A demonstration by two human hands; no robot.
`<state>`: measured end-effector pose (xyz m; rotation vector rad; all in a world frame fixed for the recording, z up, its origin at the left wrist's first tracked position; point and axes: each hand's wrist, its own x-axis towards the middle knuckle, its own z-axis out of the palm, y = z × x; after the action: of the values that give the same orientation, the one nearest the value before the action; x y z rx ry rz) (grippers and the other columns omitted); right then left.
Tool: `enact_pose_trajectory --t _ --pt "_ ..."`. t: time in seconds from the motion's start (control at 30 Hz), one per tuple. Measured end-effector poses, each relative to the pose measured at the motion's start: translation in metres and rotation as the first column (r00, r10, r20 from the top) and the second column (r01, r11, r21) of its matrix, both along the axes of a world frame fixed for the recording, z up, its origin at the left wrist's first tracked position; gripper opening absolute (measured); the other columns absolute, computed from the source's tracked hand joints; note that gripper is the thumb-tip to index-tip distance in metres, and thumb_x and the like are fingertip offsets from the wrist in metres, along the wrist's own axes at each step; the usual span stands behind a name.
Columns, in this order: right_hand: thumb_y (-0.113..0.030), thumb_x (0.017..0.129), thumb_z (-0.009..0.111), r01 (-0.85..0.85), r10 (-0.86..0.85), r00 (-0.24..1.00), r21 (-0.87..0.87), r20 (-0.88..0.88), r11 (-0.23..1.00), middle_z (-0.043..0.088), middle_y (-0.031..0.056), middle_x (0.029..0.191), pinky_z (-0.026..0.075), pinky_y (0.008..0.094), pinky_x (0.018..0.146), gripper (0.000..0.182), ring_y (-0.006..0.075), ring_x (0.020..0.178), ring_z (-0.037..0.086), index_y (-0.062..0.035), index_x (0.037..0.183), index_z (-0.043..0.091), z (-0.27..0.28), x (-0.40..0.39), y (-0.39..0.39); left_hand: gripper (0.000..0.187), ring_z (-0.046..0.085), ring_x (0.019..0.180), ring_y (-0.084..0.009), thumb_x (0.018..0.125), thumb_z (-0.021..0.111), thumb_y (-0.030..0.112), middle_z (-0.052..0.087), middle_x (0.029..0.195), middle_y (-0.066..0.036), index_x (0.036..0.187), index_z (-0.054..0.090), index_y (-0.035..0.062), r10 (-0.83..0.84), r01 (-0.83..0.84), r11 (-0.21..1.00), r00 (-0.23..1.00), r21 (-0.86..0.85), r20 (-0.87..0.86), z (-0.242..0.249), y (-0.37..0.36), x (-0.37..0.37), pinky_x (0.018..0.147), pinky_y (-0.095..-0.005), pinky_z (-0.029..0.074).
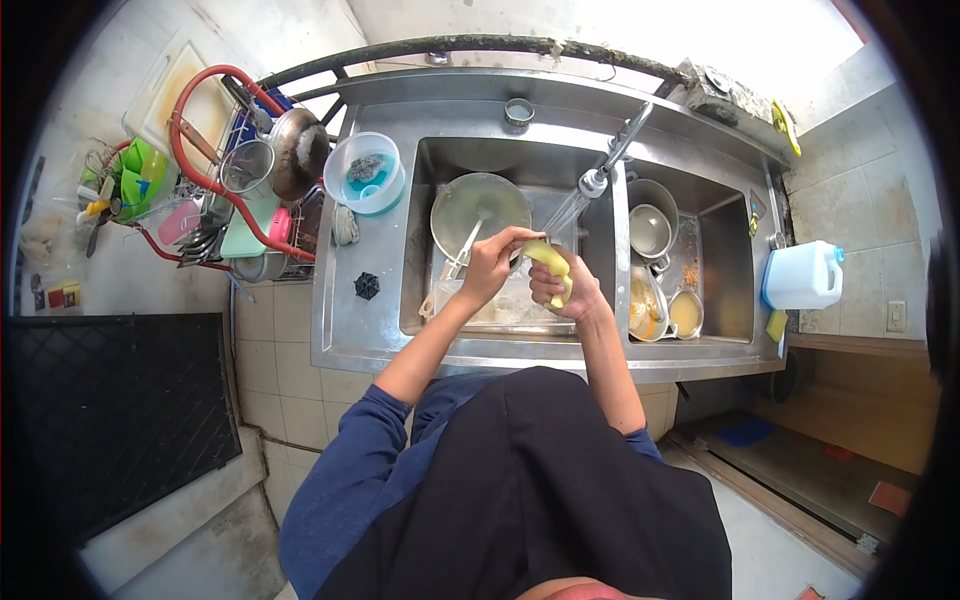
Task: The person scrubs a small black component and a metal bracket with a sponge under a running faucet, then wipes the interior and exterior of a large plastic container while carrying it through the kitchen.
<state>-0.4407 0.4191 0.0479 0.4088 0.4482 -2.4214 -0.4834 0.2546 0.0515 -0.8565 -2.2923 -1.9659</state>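
Note:
Over the left sink basin, my right hand point(573, 290) is wrapped round a yellow cloth or sponge-like piece point(547, 258). My left hand point(492, 262) is closed, its fingertips pinching the top end of the same yellow piece. Water sprays from the faucet point(593, 183) just behind my hands. Below and to the left, a large round bowl point(466, 204) with cloudy water and a utensil sits in the basin. A clear tray point(500, 303) lies under my hands, partly hidden by them.
The right basin holds pots point(650, 228) and a bowl of yellowish liquid point(686, 313). On the left counter are a tub of blue liquid point(388, 190) and a black scrubber point(367, 286). A dish rack point(250, 215) stands far left, a white jug point(803, 276) at right.

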Motion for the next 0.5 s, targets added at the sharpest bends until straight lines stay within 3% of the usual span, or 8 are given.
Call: enact_pose_trajectory --t 0.03,0.1,0.17,0.23,0.27,0.33,0.43,0.5 --pt "-0.041 0.094 0.041 -0.019 0.021 1.000 0.057 -0.019 0.998 0.037 -0.0033 0.052 0.027 0.0211 0.041 0.042 0.0051 0.042 0.036 -0.0060 0.070 0.047 -0.004 0.001 0.005 0.030 0.065 0.098 -0.0204 0.083 0.047 -0.011 0.068 0.102 -0.010 0.106 0.062 0.0014 -0.007 0.007 1.000 1.000 -0.002 0.002 -0.007 0.002 0.003 0.086 -0.0322 0.052" --pt "-0.040 0.095 0.040 -0.006 0.007 1.000 0.035 -0.026 0.999 0.043 -0.0009 0.056 0.027 0.0215 0.040 0.041 0.0065 0.041 0.036 -0.0048 0.076 0.050 0.006 0.004 0.008 0.030 0.065 0.096 -0.0190 0.088 0.046 -0.009 0.066 0.104 -0.013 0.116 0.055 -0.0040 0.174 -0.248 0.958 0.900 0.141 0.401 -0.014 0.008 0.007 0.079 -0.0277 0.054" --pt "-0.038 0.096 0.038 0.267 -0.265 0.961 0.517 -0.078 0.813 0.051 0.0029 0.063 0.031 0.0242 0.040 0.039 0.0099 0.043 0.041 -0.0047 0.083 0.053 0.015 0.008 0.006 0.033 0.065 0.097 -0.0216 0.090 0.046 -0.006 0.063 0.107 -0.016 0.123 0.046 -0.0071 0.041 -0.225 0.933 0.840 0.279 0.541 -0.019 0.001 0.008 0.080 -0.0275 0.055" --pt "-0.037 0.096 0.040 0.338 -0.344 0.931 0.646 -0.123 0.684 0.057 0.0080 0.081 0.044 0.0286 0.055 0.037 0.0155 0.062 0.054 -0.0036 0.098 0.055 0.006 0.005 0.009 0.038 0.065 0.097 -0.0238 0.090 0.047 -0.005 0.062 0.109 -0.018 0.127 0.042 -0.0083 -0.104 -0.187 0.921 0.727 0.341 0.679 -0.022 -0.004 0.010 0.081 -0.0269 0.055" --pt "-0.035 0.095 0.044 0.482 -0.299 0.871 0.792 -0.388 0.376 0.057 0.0082 0.091 0.045 0.0301 0.065 0.036 0.0161 0.075 0.054 -0.0025 0.101 0.058 0.004 0.002 0.007 0.038 0.064 0.098 -0.0213 0.090 0.049 -0.004 0.062 0.110 -0.017 0.127 0.043 -0.0076 -0.127 -0.165 0.922 0.723 0.349 0.679 -0.019 -0.005 0.014 0.083 -0.0277 0.054" --pt "-0.028 0.090 0.055 0.728 0.061 0.676 0.654 -0.734 -0.205 0.055 0.0101 0.105 0.042 0.0351 0.084 0.032 0.0219 0.094 0.052 -0.0020 0.108 0.063 -0.003 -0.007 0.007 0.038 0.064 0.097 -0.0195 0.090 0.049 -0.004 0.062 0.110 -0.016 0.127 0.044 -0.0074 -0.119 -0.167 0.929 0.711 0.331 0.693 -0.019 -0.003 0.018 0.084 -0.0278 0.054" --pt "-0.021 0.085 0.061 0.836 0.452 0.542 0.404 -0.708 -0.370 0.054 0.0113 0.103 0.041 0.0367 0.086 0.025 0.0273 0.097 0.051 -0.0066 0.105 0.067 0.015 -0.017 -0.006 0.039 0.062 0.094 -0.0146 0.089 0.051 -0.004 0.062 0.111 -0.014 0.128 0.047 -0.0061 -0.135 -0.162 0.925 0.707 0.344 0.694 -0.013 0.002 0.024 0.084 -0.0272 0.053" --pt "-0.016 0.087 0.059 0.864 0.516 0.502 0.370 -0.694 -0.343 0.051 0.0117 0.108 0.040 0.0344 0.087 0.022 0.0254 0.100 0.050 -0.0057 0.105 0.066 0.013 -0.017 -0.012 0.040 0.062 0.092 -0.0140 0.089 0.052 -0.003 0.062 0.112 -0.013 0.128 0.048 -0.0052 -0.037 -0.144 0.951 0.825 0.274 0.563 -0.006 0.003 0.028 0.083 -0.0267 0.053"
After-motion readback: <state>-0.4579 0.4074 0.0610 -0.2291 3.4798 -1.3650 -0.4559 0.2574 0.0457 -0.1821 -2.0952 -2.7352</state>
